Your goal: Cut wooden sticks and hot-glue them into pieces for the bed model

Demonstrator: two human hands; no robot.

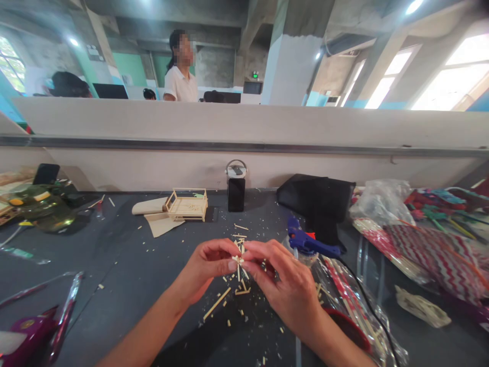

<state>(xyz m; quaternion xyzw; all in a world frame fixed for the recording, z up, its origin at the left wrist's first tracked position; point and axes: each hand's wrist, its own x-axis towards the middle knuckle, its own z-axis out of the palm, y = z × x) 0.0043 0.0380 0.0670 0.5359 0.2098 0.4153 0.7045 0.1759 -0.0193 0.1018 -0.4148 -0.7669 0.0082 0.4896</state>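
Note:
Both hands meet over the middle of the dark table. My left hand (208, 265) pinches a small cluster of pale wooden stick pieces (238, 260) between thumb and forefinger. From the other side, my right hand (280, 278) closes its fingertips on the same cluster. Thin sticks poke out below and above it, though the fingers hide part of its shape. Under the hands lie cut bits of stick, and one longer wooden stick (217, 304) rests just left of centre. Right of my right hand is a blue hot glue gun (311, 242).
A small stick-built frame (187, 205) stands at the back left beside brown paper (162, 224). A phone (236, 194) leans upright near the partition. To the right are a black cloth (319, 196), plastic-wrapped stick packs (349, 295) and a power cord. A purple tool (28, 334) lies front left.

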